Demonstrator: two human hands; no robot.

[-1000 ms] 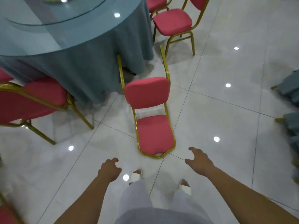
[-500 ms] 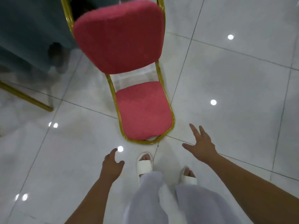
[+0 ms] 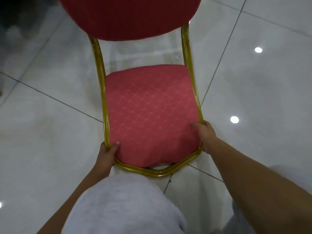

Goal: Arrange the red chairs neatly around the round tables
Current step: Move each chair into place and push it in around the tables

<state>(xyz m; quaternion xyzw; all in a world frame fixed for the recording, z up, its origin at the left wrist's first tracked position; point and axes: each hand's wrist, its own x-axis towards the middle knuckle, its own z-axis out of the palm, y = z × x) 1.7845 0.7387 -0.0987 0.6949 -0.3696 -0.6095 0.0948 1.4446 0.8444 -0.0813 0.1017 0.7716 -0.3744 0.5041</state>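
A red chair [image 3: 148, 115] with a gold tube frame [image 3: 101, 78] lies tipped over on the tiled floor right in front of me. Its patterned red pad is nearest me, ringed by the gold tube; the other red pad [image 3: 131, 16] rises at the top edge. My left hand [image 3: 108, 154] grips the tube at the pad's lower left corner, thumb on the fabric. My right hand [image 3: 205, 134] grips the tube on the pad's right side, fingers curled over the edge. The chair's legs are out of view.
Glossy white floor tiles [image 3: 253, 98] surround the chair. A dark patch, likely the tablecloth's hem [image 3: 11, 12], shows at the top left. My knee in light trousers [image 3: 118, 205] fills the bottom centre, close to the frame's near end.
I have bent down close to the chair. Both hands, open above the floor before, have reached forward and taken hold of the gold frame on either side of the near pad.
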